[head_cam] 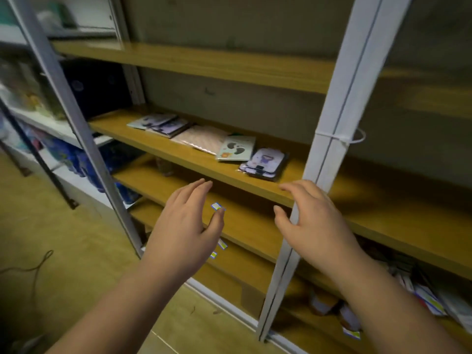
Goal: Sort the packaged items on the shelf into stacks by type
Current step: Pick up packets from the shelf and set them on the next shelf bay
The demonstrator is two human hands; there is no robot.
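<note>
The sorting looks partly begun at most. On the wooden shelf (153,139) the packaged items lie in a loose row from its back left toward its front edge: a small overlapping pile of purple-printed packs (163,123) at the left, a pale pink packet (204,140) beside it, then a green card with footprints (236,148) partly overlapping the pink packet, and nearest the front edge a purple pack (265,163) that seems to sit on one or two like it. The green card and the pink packet still need places of their own, and the two purple groups may belong together, though blur hides the prints. Both hands hover below the front edge, holding nothing: the left hand (185,223) with fingers loosely spread, the right hand (313,218) with fingers curled, across the white upright post (329,154).
</note>
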